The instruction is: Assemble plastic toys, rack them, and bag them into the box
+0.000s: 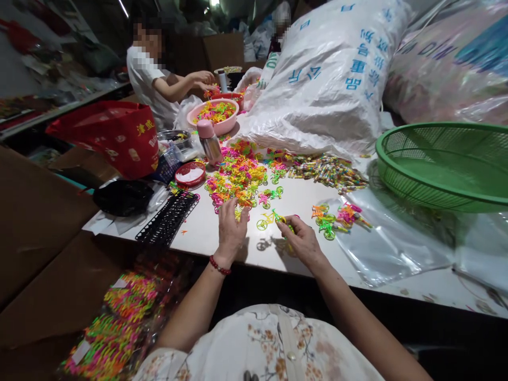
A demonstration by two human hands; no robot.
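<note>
Pinched in my right hand (300, 238) is a small plastic toy bicycle (269, 219), yellow and green, raised a little above the white table (257, 267). My left hand (232, 228) is at the near edge of a heap of bright toy bicycles (238, 177), its fingers reaching over the nearest pieces; whether they grip one is hidden. Between the heap and my right hand lie a few loose bicycles (271, 197). To the right is a small group of bicycles (328, 219) with thin sticks among them, beside clear plastic bags (392, 243).
A pile of slim printed sticks (327, 172) lies behind. Around the table stand a green mesh basket (440, 206), a pink-capped flask (209, 142), a red basket (190, 182), black plastic strips (166, 217), a pink basin (228, 127) and a large white sack (317, 106). A co-worker (153, 90) sits behind.
</note>
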